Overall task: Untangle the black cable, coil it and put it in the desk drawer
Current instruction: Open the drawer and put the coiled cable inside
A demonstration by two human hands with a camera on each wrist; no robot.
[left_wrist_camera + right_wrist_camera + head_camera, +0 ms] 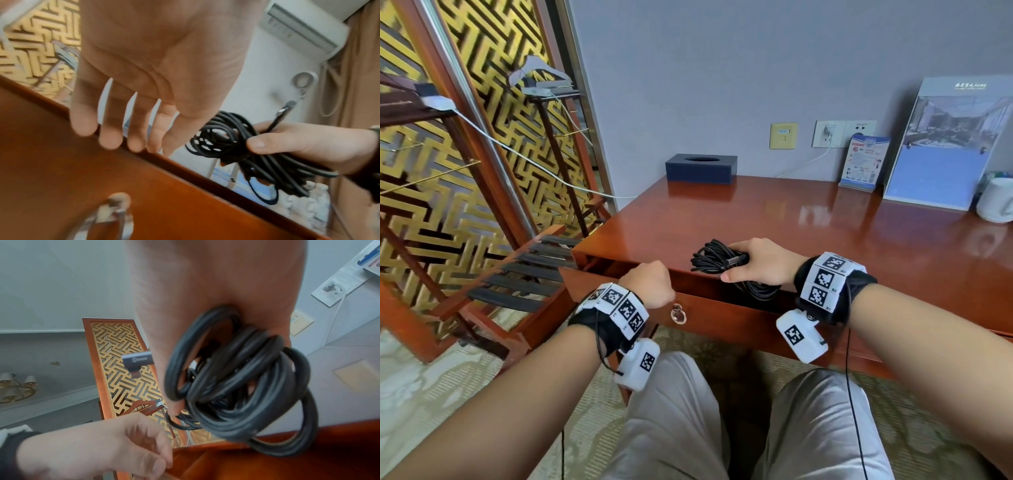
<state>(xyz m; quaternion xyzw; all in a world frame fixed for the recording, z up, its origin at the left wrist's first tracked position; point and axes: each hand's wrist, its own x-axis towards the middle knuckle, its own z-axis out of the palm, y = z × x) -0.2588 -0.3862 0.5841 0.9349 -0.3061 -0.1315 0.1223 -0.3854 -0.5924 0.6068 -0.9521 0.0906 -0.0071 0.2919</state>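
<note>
My right hand (763, 260) grips the coiled black cable (714, 259) at the desk's (825, 233) front edge, over the gap of the partly open drawer (722, 318). Some loops hang down into that gap. In the right wrist view the cable (236, 378) fills the palm and a grey connector (137, 361) sticks out to the left. My left hand (650, 284) curls its fingers (111, 138) over the top edge of the drawer front (82, 170), just above the ring handle (678, 314). The left wrist view shows the cable (226, 141) held in my right hand (298, 142).
A dark tissue box (701, 168) stands at the desk's back left, with a small sign (863, 161), a tall brochure (941, 144) and a white cup (996, 200) at the back right. A wooden luggage rack (517, 274) stands left of the desk. My knees are below the drawer.
</note>
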